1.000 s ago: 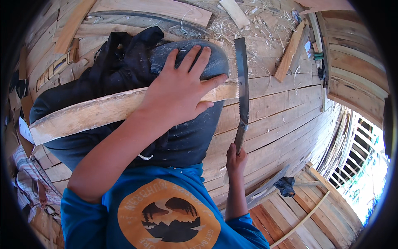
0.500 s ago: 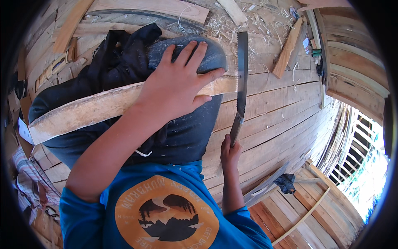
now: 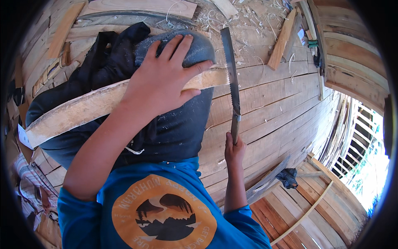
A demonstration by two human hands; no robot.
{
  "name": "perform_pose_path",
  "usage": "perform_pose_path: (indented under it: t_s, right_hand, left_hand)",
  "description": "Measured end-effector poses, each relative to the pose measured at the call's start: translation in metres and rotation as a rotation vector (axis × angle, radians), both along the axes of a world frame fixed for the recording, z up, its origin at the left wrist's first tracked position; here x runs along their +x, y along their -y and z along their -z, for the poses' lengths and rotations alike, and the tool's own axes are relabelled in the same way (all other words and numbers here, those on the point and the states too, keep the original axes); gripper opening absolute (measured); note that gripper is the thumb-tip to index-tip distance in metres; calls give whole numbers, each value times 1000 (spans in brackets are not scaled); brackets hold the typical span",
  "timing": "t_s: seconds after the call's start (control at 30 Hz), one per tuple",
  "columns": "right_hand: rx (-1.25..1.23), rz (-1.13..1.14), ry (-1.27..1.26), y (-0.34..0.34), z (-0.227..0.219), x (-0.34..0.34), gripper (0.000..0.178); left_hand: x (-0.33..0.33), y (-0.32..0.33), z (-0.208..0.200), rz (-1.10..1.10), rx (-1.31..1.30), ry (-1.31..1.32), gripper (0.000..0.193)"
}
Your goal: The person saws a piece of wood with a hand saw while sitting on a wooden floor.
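A curved wooden slat (image 3: 103,106) lies across the person's raised knee (image 3: 182,54), which is clad in dark trousers, and everything else sits around that slat. The left hand (image 3: 163,81) presses flat on top of it near its far end, fingers spread over the knee and thumb stretched along the wood — open-palmed, pinning rather than gripping. Just past the slat's cut end, a long handsaw (image 3: 231,79) stands almost upright against it, its toothed blade touching the end of the wood. The right hand (image 3: 234,149) is clenched around the saw's handle, below the slat and closer to the person's body. Beyond the slat, on the plank floor (image 3: 269,103), pale wood shavings (image 3: 232,16) are scattered, and a short offcut board (image 3: 282,39) lies among them to the right of the saw's tip. Nearer than the slat, the person's blue shirt (image 3: 161,207) with a round orange print fills the lower view. A dark cloth (image 3: 287,176) lies on the floor — well apart from the slat, to the lower right.
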State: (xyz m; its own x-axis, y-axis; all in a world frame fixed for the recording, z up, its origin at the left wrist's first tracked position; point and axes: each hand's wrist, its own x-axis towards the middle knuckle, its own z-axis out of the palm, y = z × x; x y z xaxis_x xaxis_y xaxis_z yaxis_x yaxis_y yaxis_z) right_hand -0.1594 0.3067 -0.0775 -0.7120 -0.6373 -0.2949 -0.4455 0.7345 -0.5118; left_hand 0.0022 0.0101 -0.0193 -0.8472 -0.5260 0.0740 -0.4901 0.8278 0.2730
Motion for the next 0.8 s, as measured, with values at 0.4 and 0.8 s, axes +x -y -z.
perform_pose_path:
  t_s: [0.4, 0.8]
  right_hand:
    - [-68, -11, 45, 63, 4, 6, 26]
    - [35, 33, 45, 1, 0, 12, 28]
  left_hand:
    - [1, 0, 1, 1, -18, -14, 56]
    - [0, -2, 3, -14, -22, -8, 57]
